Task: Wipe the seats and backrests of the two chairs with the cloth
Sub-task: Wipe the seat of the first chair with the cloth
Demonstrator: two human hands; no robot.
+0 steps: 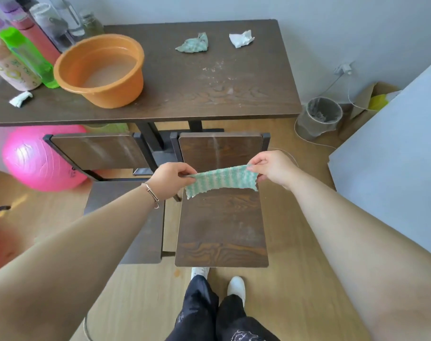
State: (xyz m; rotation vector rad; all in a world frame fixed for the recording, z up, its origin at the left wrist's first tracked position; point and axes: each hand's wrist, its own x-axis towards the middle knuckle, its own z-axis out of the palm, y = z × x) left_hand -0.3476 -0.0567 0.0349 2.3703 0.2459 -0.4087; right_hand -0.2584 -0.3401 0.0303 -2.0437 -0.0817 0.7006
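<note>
Bottles (24, 45) crowding the far left corner of the surface (209, 99) run out of frame at the top and left, their labels too blurred to read. An orange basin (101, 70) beside them holds something pale and cloudy; what it is cannot be told. The left seat (148, 247) lies partly hidden beneath the person's left forearm. A pink ball (37, 161) sits partly behind the left backrest (96, 151) and under the surface's edge. One white shoe (199, 270) is half covered by the front edge of the right seat (222, 230).

The left hand (171, 179), a bracelet (151, 194) at its wrist, pinches one end of the green-and-white cloth (222, 179) between thumb and curled fingers. The right hand (271, 167) pinches the other end the same way. Fingertips of both disappear behind the fabric. The cloth is pulled flat between them, held over the rear of the right seat and just in front of the right backrest (219, 148). Whether its ragged lower edge touches the wood cannot be told.

The two chairs stand side by side, backrests toward the surface. Farther back on the surface lie a crumpled green rag (193, 44) and a wad of white paper (241, 38), well apart from the hands, with pale specks scattered on the wood near them. A lined bin (320, 116) stands on the floor at the right.
</note>
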